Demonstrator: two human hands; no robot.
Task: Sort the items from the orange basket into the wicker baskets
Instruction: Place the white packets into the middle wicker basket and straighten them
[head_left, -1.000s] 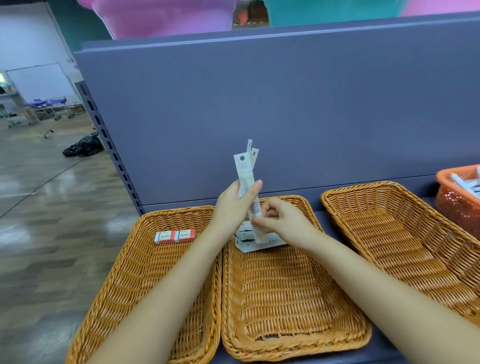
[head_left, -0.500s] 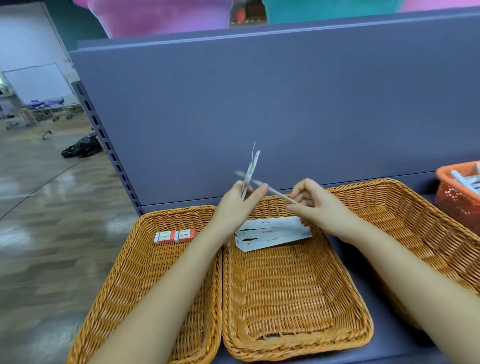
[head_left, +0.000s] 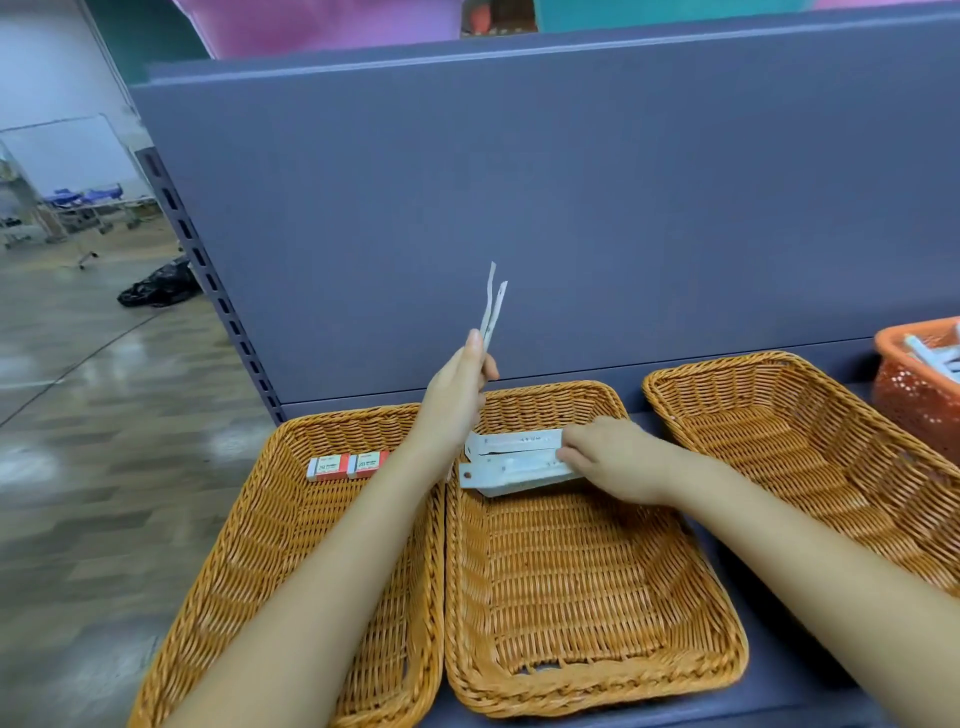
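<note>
Left hand (head_left: 457, 395) pinches upright packets (head_left: 492, 306); right hand (head_left: 613, 457) on stacked packets (head_left: 514, 460).

The right wicker basket (head_left: 810, 441) lies bare and open from above. The shelf's back panel (head_left: 571, 208) blocks behind; white packets (head_left: 514, 460) crowd the middle basket's (head_left: 582, 597) far end.

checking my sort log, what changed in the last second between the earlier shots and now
The right hand took one flat white packet from the left hand, carried it down and now rests on the white packet stack in the middle wicker basket. The left hand still pinches two upright white packets. The two small red boxes stayed put.
</note>
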